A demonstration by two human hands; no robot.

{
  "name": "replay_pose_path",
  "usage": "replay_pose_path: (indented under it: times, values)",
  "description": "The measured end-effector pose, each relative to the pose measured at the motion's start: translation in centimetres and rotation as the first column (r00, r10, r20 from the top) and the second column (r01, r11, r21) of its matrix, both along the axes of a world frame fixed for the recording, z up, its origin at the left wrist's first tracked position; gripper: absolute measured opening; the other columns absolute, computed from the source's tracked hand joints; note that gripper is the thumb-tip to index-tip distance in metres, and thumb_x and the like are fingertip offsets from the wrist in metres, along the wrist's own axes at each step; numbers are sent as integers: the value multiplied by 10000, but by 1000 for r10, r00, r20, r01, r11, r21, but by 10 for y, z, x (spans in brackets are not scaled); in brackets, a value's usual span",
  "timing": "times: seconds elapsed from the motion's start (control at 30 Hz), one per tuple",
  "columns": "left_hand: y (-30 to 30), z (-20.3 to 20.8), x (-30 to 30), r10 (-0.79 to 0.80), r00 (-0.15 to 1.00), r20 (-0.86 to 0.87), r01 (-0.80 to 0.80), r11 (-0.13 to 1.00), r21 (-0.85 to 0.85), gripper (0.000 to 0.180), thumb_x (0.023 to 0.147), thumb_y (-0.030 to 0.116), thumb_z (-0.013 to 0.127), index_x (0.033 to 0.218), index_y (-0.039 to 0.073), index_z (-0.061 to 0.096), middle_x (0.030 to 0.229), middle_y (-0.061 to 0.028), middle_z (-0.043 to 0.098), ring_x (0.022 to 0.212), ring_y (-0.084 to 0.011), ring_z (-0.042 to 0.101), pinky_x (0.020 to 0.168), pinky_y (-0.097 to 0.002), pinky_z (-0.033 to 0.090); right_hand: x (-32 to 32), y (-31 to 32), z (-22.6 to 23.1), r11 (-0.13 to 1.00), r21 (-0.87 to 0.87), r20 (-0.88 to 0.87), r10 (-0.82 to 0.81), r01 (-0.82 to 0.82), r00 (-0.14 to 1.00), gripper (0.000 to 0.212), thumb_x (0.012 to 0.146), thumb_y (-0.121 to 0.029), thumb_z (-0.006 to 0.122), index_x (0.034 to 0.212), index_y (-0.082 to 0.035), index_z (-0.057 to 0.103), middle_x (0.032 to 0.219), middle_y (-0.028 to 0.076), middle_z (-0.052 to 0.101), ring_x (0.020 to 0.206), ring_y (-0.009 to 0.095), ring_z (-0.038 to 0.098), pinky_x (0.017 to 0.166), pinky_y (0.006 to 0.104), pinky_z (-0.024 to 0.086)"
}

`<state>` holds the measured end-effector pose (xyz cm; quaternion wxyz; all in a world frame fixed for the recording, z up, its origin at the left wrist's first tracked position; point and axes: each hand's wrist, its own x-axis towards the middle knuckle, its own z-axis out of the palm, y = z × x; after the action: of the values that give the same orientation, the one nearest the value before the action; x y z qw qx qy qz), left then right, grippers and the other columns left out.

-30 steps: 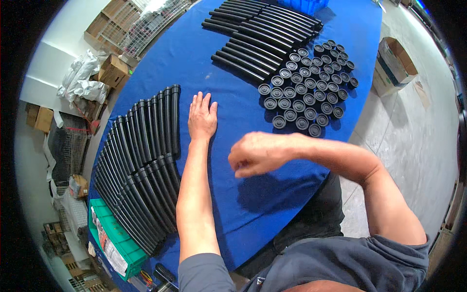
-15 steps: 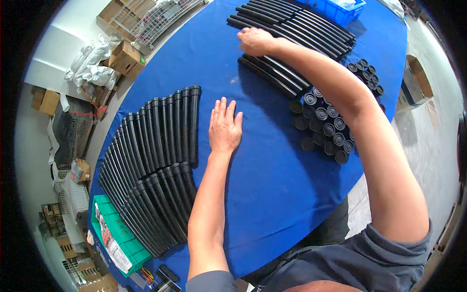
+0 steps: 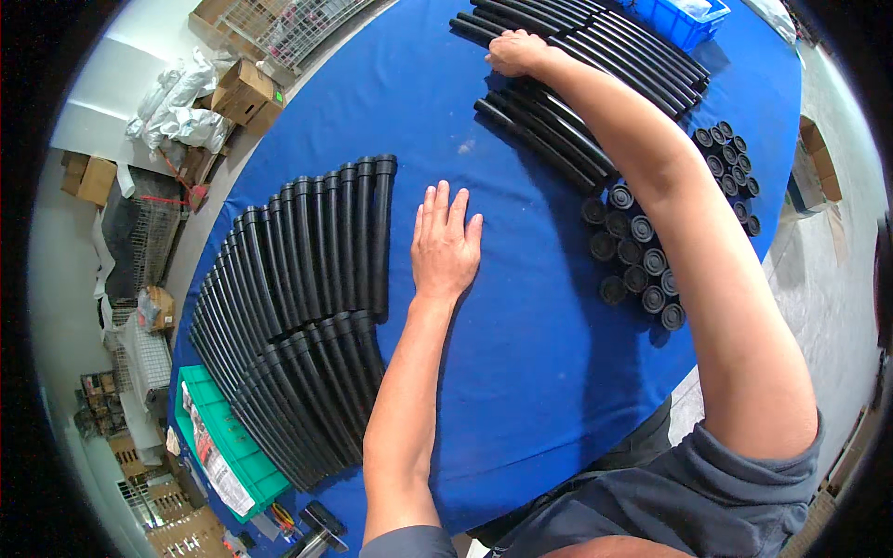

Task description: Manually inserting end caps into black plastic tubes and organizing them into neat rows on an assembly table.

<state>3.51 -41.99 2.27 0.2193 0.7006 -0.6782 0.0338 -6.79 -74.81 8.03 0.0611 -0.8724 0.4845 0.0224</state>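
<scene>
The right hand (image 3: 516, 53) is stretched far across the blue table (image 3: 521, 353) and has come down on the near ends of the loose black tubes (image 3: 577, 102) at the far side, fingers curled over one or two of them; from here I cannot tell whether it has closed fully around a single tube or only rests on top. The left hand (image 3: 446, 244) lies flat and open on the bare cloth, fingers together, just beside the finished rows of capped tubes (image 3: 307, 307) that fan out to the person's left. To lift one cleanly, I would judge it best to pinch a single tube near its end and draw it along its length toward the body, since its neighbours lie touching and could roll or be dragged out of line. The cluster of round black caps (image 3: 637, 256) stands upright right under the reaching forearm, with more caps (image 3: 730, 172) further right, and a low sweep back could knock them over. A blue bin (image 3: 684, 19) sits beyond the tubes, a green crate (image 3: 228, 446) at the table's near left edge, and cardboard boxes (image 3: 242, 93) on the floor.
</scene>
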Motion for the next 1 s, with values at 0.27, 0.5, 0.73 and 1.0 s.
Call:
replay_pose_path:
  times: [0.27, 0.5, 0.73, 1.0]
  values:
    - [1, -1, 1, 1, 1000, 0, -1, 1000, 7, 441, 958, 322, 534, 1312, 61, 557, 1447, -188, 443, 1364, -356, 384, 1134, -452, 295, -5, 8, -6, 998, -67, 71, 24, -19, 997, 357, 870, -160, 525, 1209, -130, 633, 1316, 162, 541, 1246, 363, 509, 1011, 486, 452]
    - [-3, -1, -4, -3, 1000, -15, 3, 1000, 11, 443, 957, 326, 533, 1317, 70, 555, 1453, -187, 436, 1369, -356, 375, 1136, -451, 293, -9, -17, -21, 978, -113, 31, 180, -176, 983, 359, 819, -115, 578, 1172, -118, 643, 1221, 107, 612, 1208, 278, 551, 1000, 409, 476]
    - [0, -1, -1, -2, 1000, 3, 2, 1000, 14, 451, 957, 323, 534, 1326, 65, 541, 1451, -186, 439, 1373, -348, 374, 1137, -452, 291, -14, -23, -28, 870, -291, 47, 428, -398, 902, 442, 797, -80, 549, 1231, -114, 626, 1266, 96, 587, 1209, 278, 548, 1041, 385, 435]
    - [-5, 3, -5, -20, 997, -78, 19, 1000, -17, 584, 943, 345, 563, 1438, 79, 405, 1453, -195, 431, 1371, -350, 377, 1138, -445, 290, -47, -33, -7, 877, -407, 313, 395, -254, 864, 436, 887, -168, 598, 1309, -66, 555, 1259, 174, 593, 1173, 345, 550, 1050, 425, 411]
